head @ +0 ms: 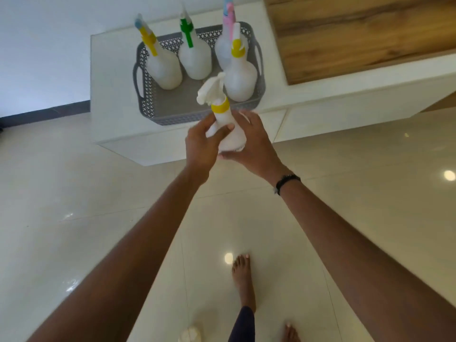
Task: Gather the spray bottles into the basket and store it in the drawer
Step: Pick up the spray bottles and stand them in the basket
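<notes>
We held a white spray bottle in both hands, left hand gripping, right hand seemingly cupping it, just before the grey basket holding four bottles on the white cabinet.

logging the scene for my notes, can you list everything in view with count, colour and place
basket: 1, grey lattice plastic with side handles, on the white cabinet top
spray bottles in basket: 4, translucent white; trigger parts yellow and blue, green, pink and blue, yellow; standing upright inside
held spray bottle: 1, white with yellow collar, in front of the basket's near rim, not yet inside
cabinet: 1, white, low, against the wall
wooden panel: 1, brown, on the cabinet's right part
floor: glossy cream tiles
wristband: 1, black, right wrist
left hand: grip around the held bottle's body
right hand: cupping its other side
feet: 2, bare, bottom of view
</notes>
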`<move>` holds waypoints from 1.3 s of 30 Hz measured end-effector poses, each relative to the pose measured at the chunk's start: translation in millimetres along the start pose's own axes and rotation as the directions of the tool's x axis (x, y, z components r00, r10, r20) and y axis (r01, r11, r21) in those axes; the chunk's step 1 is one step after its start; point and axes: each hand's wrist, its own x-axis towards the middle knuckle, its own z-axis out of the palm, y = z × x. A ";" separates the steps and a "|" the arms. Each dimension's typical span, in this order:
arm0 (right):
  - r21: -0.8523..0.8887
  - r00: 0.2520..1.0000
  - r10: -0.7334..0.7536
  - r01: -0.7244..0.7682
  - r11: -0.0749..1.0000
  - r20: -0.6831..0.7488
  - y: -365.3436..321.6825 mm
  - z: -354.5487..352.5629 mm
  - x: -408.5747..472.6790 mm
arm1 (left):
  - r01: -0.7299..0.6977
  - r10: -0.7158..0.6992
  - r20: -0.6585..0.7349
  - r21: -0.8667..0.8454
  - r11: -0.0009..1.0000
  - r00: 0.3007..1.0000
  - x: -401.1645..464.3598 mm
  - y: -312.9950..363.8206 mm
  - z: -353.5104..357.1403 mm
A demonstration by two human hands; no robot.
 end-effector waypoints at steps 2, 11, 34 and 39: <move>-0.020 0.998 -0.052 0.051 0.998 -0.029 -11.7 5.4 33.0 | -0.040 0.041 -0.050 0.021 0.999 0.998 26.3 12.9 -11.5; -0.009 0.992 -0.078 0.078 0.997 -0.099 -15.8 25.2 115.1 | -0.030 0.026 -0.285 -0.010 0.999 0.958 106.7 28.5 -10.2; -0.241 0.994 -0.013 -0.014 0.970 -0.107 10.1 50.4 168.8 | 0.091 -0.098 -0.471 -0.039 0.995 0.876 173.1 -10.8 11.1; -0.254 0.994 -0.024 -0.004 0.967 -0.105 10.3 52.2 170.0 | 0.077 -0.054 -0.428 0.036 0.996 0.902 175.4 -13.4 7.0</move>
